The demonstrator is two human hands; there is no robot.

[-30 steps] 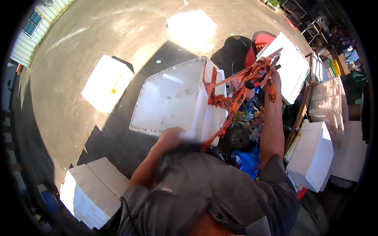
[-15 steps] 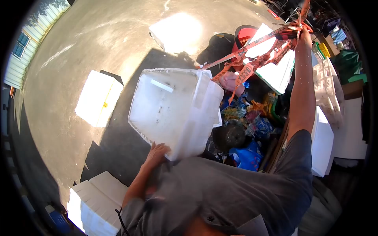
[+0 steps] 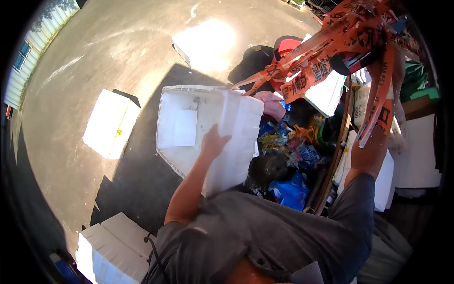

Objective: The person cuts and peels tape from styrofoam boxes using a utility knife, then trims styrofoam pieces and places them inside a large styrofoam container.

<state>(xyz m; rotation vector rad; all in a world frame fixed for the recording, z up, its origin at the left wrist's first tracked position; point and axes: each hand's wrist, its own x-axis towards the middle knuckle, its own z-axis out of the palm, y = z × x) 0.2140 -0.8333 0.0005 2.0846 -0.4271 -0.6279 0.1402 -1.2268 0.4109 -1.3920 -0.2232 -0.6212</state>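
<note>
- Well, right hand point(image 3: 400, 71) is up, closed on orange tape point(image 3: 350, 35).
- Left hand point(image 3: 215, 144) has its thumb out; can't tell if it grips.
- White box point(image 3: 241, 132), under left hand, meets the tape; a hard tug could tip it or rip the tape.

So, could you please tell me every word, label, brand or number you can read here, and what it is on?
Orange tape: dark printed characters, too twisted and blurred to read reliably.
Blue bag: markings too small to read.
I can read no other text.
</note>
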